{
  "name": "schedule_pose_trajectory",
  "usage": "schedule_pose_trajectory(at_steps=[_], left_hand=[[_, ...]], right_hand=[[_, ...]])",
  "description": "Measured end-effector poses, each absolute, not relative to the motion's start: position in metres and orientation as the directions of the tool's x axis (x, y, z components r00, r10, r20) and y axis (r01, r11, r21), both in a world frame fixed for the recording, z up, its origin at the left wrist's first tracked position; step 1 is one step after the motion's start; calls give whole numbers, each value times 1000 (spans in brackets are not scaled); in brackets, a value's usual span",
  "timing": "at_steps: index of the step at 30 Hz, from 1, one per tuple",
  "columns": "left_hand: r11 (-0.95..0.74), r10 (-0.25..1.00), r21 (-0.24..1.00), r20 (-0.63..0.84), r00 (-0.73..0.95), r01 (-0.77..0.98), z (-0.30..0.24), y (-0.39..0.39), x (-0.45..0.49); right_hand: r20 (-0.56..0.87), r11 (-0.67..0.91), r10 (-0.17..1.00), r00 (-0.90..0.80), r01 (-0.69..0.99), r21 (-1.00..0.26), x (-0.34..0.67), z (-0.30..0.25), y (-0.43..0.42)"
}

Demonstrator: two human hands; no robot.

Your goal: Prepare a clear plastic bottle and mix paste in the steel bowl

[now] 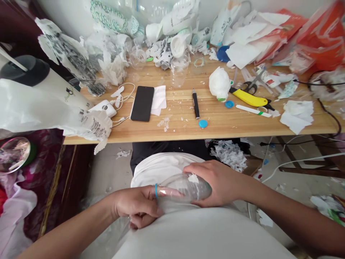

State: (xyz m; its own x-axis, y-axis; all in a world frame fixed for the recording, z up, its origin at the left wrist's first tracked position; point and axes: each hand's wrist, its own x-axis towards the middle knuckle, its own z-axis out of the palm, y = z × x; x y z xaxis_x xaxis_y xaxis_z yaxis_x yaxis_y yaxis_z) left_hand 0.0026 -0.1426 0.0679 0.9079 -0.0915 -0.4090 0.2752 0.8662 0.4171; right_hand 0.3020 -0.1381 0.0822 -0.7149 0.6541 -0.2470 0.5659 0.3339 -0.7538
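A clear plastic bottle (185, 187) lies on its side over my lap, with a blue ring (156, 190) around its neck and a scrap of white paper on its wall. My right hand (215, 181) is wrapped round the bottle's wide end. At the neck is my left hand (138, 205), one finger pushed through the opening and showing inside the bottle, the others curled below. On the table in front of me are a blue bottle cap (203, 123) and a black pen (195, 104).
The wooden table (178, 131) holds a black phone (142, 103), a yellow utility knife (250, 97), scissors (250, 87), a white paper-wrapped ball (219, 83) and piled bottles and paper along the wall. A tall white tumbler (61, 90) stands at left. Shredded paper (229, 155) lies below the table.
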Motion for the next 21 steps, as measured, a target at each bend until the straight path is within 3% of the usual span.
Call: schedule_pose_trajectory(at_steps=[5, 16, 21], left_hand=[[810, -167, 434, -474, 865, 394, 75, -139, 3], [779, -170, 446, -526, 833, 441, 74, -141, 3], [856, -26, 438, -493, 870, 274, 73, -145, 3]], right_hand=[[-241, 372, 651, -720, 579, -725, 302, 82, -145], [-271, 386, 636, -722, 603, -699, 302, 79, -151], [-273, 352, 676, -684, 626, -696, 303, 83, -144]])
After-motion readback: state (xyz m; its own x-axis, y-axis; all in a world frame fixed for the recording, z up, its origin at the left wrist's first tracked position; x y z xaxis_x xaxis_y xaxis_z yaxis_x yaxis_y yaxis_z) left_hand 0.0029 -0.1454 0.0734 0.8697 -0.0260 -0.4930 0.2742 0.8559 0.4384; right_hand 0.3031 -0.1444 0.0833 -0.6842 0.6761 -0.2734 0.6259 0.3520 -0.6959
